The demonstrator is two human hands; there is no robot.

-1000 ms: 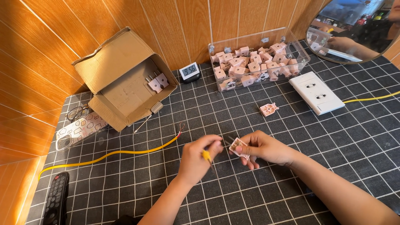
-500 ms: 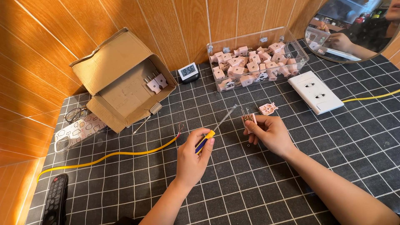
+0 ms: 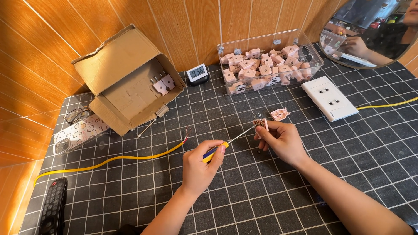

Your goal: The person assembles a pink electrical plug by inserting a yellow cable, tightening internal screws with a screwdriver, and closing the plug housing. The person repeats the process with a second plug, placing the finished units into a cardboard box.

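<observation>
My left hand (image 3: 200, 167) grips a screwdriver (image 3: 220, 148) with a yellow and blue handle; its thin shaft points up and right, the tip at a small pink plug part (image 3: 261, 125). That part is pinched upright in the fingers of my right hand (image 3: 283, 141). Another pink plug piece (image 3: 280, 114) lies on the black gridded mat just beyond my right hand. A yellow cable (image 3: 130, 157) with bared wire ends lies left of my left hand. A tiny dark screw (image 3: 259, 152) rests on the mat below the held part.
At the back stands a clear box (image 3: 312, 58) of several pink plugs. An open cardboard box (image 3: 126, 78) with two plugs lies at left, a small digital clock (image 3: 197, 73) beside it. A white socket plate (image 3: 329, 98), a round mirror (image 3: 370, 32), glasses (image 3: 77, 115), a phone (image 3: 80, 132) and a remote (image 3: 52, 209) are around.
My right hand carried the plug part up and right, away from my left hand. The screwdriver now stretches out toward it, tip at the part.
</observation>
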